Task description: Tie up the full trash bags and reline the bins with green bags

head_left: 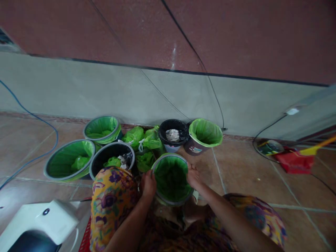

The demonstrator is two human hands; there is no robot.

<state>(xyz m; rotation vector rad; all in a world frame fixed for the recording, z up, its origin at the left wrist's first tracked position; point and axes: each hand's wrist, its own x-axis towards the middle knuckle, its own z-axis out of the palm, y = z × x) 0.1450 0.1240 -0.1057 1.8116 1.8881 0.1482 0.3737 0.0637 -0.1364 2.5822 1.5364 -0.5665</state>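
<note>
Green plastic liner (171, 178), round bin, left hand (148, 184), right hand (193, 176) gripping rim

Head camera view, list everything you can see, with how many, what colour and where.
bin between the hands: one, grey rim, green liner, floor centre front
lined bins: three more, green liners, two at left, one tilted by the wall at right
dark bins: two, black inside, one left of centre with green and pale scraps, one by the wall holding something pale
tied bags: a few, green, on the floor among the bins
cables: blue at left, black on the wall and at right
dustpan: one, red, floor right, yellow handle above it
white object: one, bottom left corner
left hand: on the bin's left rim
right hand: on the bin's right rim
</note>
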